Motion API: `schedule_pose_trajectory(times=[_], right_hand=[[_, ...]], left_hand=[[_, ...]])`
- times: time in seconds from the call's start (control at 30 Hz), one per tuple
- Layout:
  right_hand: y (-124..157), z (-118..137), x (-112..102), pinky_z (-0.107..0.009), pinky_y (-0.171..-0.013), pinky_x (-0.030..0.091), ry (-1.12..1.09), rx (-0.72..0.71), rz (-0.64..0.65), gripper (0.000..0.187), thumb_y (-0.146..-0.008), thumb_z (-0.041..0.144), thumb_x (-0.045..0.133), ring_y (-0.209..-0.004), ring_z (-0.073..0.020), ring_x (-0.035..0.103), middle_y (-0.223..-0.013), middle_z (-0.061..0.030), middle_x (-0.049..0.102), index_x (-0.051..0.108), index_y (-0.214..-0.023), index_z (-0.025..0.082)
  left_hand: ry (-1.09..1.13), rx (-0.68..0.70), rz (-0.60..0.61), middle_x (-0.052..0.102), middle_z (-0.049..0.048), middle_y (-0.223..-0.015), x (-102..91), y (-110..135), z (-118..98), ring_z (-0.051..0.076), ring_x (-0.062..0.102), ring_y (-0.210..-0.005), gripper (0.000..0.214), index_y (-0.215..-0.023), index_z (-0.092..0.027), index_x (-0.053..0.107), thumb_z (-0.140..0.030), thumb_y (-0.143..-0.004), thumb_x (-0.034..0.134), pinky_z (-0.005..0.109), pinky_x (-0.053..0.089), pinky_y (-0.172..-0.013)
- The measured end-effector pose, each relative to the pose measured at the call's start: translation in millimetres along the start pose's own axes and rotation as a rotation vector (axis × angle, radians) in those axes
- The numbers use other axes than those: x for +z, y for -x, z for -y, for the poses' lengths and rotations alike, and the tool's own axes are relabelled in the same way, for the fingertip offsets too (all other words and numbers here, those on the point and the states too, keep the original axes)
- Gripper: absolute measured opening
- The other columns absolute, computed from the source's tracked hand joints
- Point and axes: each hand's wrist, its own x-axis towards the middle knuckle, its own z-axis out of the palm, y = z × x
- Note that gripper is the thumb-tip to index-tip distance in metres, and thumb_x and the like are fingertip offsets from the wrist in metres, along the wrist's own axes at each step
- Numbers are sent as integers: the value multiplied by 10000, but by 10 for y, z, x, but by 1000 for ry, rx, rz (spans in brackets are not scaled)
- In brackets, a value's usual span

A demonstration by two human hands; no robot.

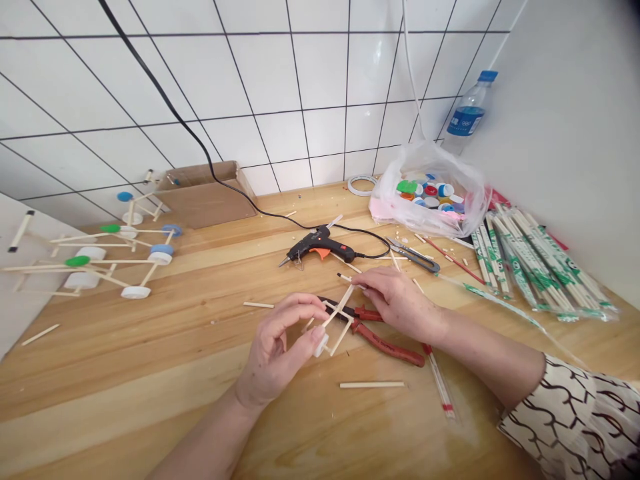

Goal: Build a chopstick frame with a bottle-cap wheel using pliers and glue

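My left hand [283, 347] is closed on the near side of a small stick frame [341, 340], thumb beside its white bottle cap [321, 345]. My right hand [400, 300] has its fingertips pinched at the frame's upper end, by a stick with a black tip [344, 277]. The frame is made of thin pale wooden sticks, several of them crossing; my fingers hide parts of it. Directly beneath and behind it lie red-handled pliers [387, 345]. A loose stick [373, 385] rests on the table in front of the pliers.
A black glue gun [320, 245] lies behind my hands, its cord running up the wall. A grey utility knife [414, 255], a bag of bottle caps [430, 193] and wrapped chopsticks [540, 260] are on the right. Finished-looking stick models [135, 263] and a cardboard box [207, 200] stand left.
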Motion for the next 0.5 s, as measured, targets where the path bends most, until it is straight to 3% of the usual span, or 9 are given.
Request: schedule_pose_trajectory(times=[0.5], right_hand=[[2, -8, 5, -326, -796, 493, -4, 3, -7, 279, -838, 70, 472, -870, -196, 650, -929, -80, 719, 668, -1014, 164]], left_hand=[[15, -12, 6, 606, 57, -978, -5, 5, -7, 177, 585, -932, 114, -906, -207, 665, -196, -854, 564, 284, 447, -825]])
